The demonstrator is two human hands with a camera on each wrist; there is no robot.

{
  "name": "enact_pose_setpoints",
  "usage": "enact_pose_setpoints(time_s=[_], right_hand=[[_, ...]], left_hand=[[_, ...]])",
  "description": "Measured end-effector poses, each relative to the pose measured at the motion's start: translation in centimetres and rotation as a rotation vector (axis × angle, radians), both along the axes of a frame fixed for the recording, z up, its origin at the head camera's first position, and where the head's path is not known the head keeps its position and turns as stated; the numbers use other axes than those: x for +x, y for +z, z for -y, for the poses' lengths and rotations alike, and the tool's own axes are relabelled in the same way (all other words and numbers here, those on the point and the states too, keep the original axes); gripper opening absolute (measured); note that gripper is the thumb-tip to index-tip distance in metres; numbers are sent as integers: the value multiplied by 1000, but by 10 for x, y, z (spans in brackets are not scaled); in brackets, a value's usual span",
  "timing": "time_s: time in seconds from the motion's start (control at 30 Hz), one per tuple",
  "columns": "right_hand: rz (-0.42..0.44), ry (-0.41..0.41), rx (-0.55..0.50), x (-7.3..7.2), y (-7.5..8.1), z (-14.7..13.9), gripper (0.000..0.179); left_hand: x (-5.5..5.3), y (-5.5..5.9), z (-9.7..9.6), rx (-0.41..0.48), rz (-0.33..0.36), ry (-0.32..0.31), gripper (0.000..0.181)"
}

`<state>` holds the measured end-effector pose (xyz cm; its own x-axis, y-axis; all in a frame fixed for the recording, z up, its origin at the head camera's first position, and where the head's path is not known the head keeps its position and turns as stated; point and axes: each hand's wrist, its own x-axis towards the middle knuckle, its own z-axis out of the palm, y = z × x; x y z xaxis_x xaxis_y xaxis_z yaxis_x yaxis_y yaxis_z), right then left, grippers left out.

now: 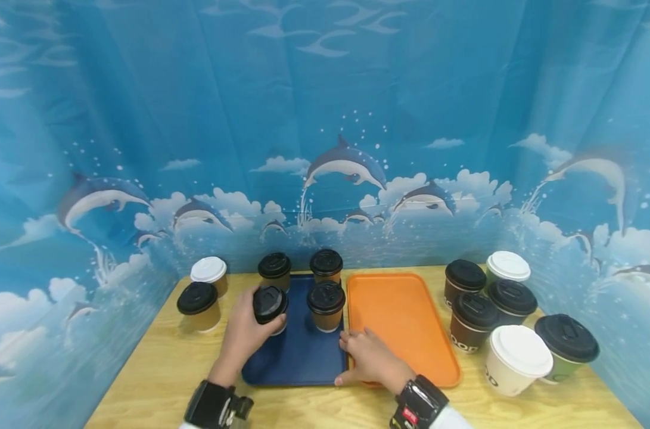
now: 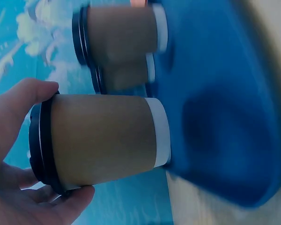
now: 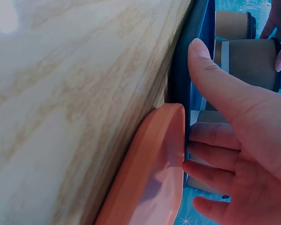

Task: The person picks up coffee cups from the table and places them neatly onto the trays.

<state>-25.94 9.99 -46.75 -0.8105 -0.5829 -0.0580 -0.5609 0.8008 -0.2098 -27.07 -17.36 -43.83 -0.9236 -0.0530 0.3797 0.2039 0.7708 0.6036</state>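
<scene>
My left hand (image 1: 244,330) grips a paper coffee cup (image 2: 105,138) with a brown sleeve and black lid, thumb on one side and fingers on the other, near the lid. The cup stands upright at the left part of the blue tray (image 1: 303,363); whether its base touches the tray I cannot tell. A similar cup (image 1: 326,310) stands on the tray to its right, with two more black-lidded cups (image 1: 274,266) (image 1: 326,264) behind. My right hand (image 3: 248,136) is where the blue tray meets the orange tray (image 1: 402,322), fingers loosely extended, holding nothing.
Left of the blue tray stand a white-lidded cup (image 1: 209,270) and a black-lidded cup (image 1: 198,304). Several cups cluster at the right, among them a white cup (image 1: 509,369) and a green one (image 1: 563,363). A dolphin-printed curtain (image 1: 325,119) surrounds the wooden table (image 1: 153,369).
</scene>
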Motion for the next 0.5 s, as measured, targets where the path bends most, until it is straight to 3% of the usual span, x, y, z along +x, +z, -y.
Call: enact_pose_setpoints(time_s=[0.2,0.5], right_hand=[[-15,15,7,-1,0,1,84],[-8,5,7,-1,-1,0,84]], left_hand=[[-17,4,16,-6,9,-1,81],[-23,-12,18,-29,70,-6,83]])
